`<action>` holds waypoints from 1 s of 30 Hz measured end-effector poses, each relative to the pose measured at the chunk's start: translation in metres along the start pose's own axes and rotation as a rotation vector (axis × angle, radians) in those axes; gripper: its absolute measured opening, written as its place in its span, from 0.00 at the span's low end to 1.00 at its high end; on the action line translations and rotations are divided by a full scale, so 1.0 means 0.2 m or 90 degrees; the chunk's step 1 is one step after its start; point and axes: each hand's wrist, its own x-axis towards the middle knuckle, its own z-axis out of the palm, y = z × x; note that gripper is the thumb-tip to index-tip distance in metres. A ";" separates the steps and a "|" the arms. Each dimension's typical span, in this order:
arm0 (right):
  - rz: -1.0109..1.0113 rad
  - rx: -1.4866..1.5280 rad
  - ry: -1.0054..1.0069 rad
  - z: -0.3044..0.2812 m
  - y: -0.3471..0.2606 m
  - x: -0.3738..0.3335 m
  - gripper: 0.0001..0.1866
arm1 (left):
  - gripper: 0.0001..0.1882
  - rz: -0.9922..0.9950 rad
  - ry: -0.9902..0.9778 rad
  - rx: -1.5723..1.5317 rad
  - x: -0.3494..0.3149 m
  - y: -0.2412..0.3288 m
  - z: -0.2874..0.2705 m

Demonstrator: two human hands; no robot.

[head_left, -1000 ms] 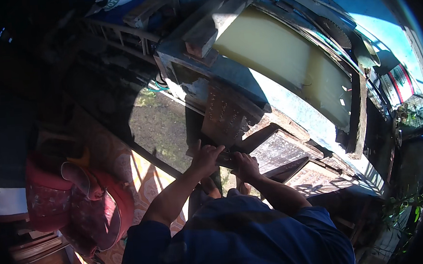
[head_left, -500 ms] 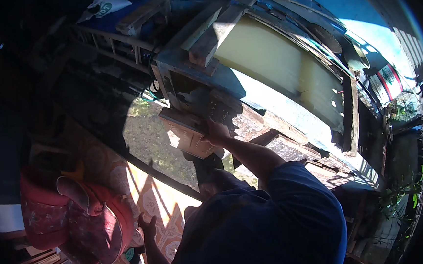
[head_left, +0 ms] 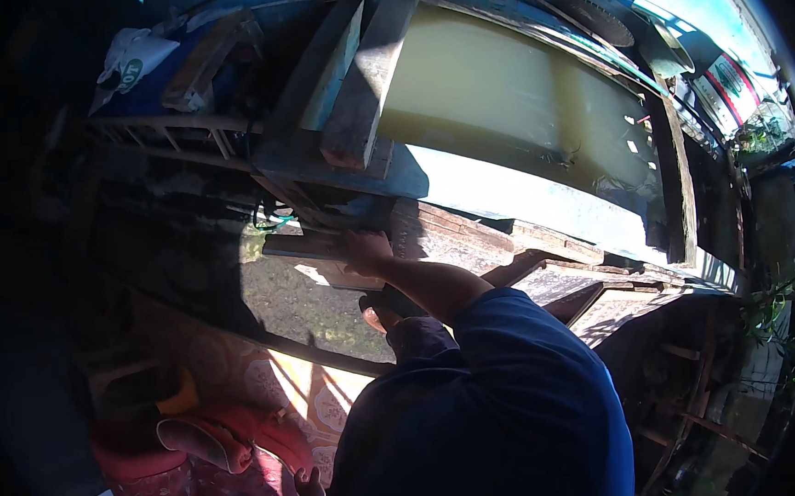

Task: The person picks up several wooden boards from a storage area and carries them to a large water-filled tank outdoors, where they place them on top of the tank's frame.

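Observation:
My right hand (head_left: pixel 366 253) reaches ahead with its fingers over the top edge of a brown board (head_left: pixel 301 245), apparently wooden. The board stands tilted on the mossy ground beside a tank. Its tan lower face catches sunlight, and the fingertips are hard to see in shadow. Down at the lower left, my left hand (head_left: pixel 310 483) hangs beside a red armchair (head_left: pixel 156 491), holding nothing, its fingers slightly apart. More weathered boards (head_left: pixel 456 235) lean along the tank's near side, to the right of my right hand.
Murky yellowish water (head_left: pixel 487 85) fills the tank, and a thick timber (head_left: pixel 372 75) lies across its left end. A sack (head_left: pixel 728 91) and a toothed disc (head_left: pixel 595 18) are at the far right. My foot (head_left: pixel 375 316) stands near the board on mossy ground (head_left: pixel 301 315).
The view has shifted, with the tank appearing lower and further left. The board in my right hand has tipped, showing less of its tan face. My left hand sits lower in view.

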 end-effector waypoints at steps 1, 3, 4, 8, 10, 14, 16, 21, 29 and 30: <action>-0.006 0.012 0.025 -0.01 -0.02 0.05 0.36 | 0.30 0.018 -0.004 0.015 0.09 0.00 -0.02; -0.018 0.032 0.065 -0.02 -0.05 0.11 0.36 | 0.30 0.044 -0.001 0.060 0.24 0.04 -0.06; -0.007 0.034 0.102 -0.01 -0.03 0.14 0.35 | 0.30 -0.037 -0.026 0.035 0.29 0.16 -0.06; 0.054 0.030 0.171 0.00 -0.05 0.21 0.32 | 0.29 0.097 -0.027 -0.006 0.39 0.44 -0.03; 0.069 0.014 0.180 -0.04 -0.05 0.24 0.31 | 0.29 0.098 -0.031 -0.019 0.46 0.46 0.00; 0.054 -0.023 0.252 0.00 0.02 0.28 0.30 | 0.28 0.062 -0.067 -0.019 0.61 0.38 0.01; 0.044 -0.054 0.293 0.02 0.04 0.31 0.28 | 0.28 0.048 -0.096 -0.021 0.70 0.26 0.00; 0.114 -0.073 0.243 -0.03 0.00 0.35 0.27 | 0.28 -0.025 -0.139 -0.026 0.89 0.12 0.02; 0.266 -0.159 0.234 -0.02 -0.24 0.36 0.41 | 0.28 -0.083 -0.130 -0.117 1.32 0.15 -0.15; 0.290 -0.153 0.228 -0.04 -0.28 0.34 0.41 | 0.28 -0.082 -0.120 -0.134 1.40 0.18 -0.20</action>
